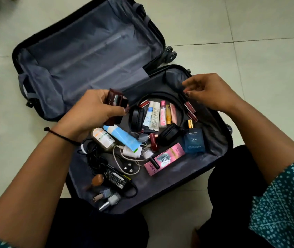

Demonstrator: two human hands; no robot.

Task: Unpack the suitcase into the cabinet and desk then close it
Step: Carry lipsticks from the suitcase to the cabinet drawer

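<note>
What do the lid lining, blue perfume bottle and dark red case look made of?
Lid lining: thin grey fabric with a slight sheen; it wrinkles and sags.
Blue perfume bottle: probably glass, glossy, translucent blue; gold, metallic-looking cap.
Dark red case: likely hard plastic, glossy; its flat faces catch light.

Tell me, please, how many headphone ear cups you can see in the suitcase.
2. One ear cup lies left of the row of tubes; the other ear cup lies nearer the person, beside the blue perfume bottle. None seems hidden.
</note>
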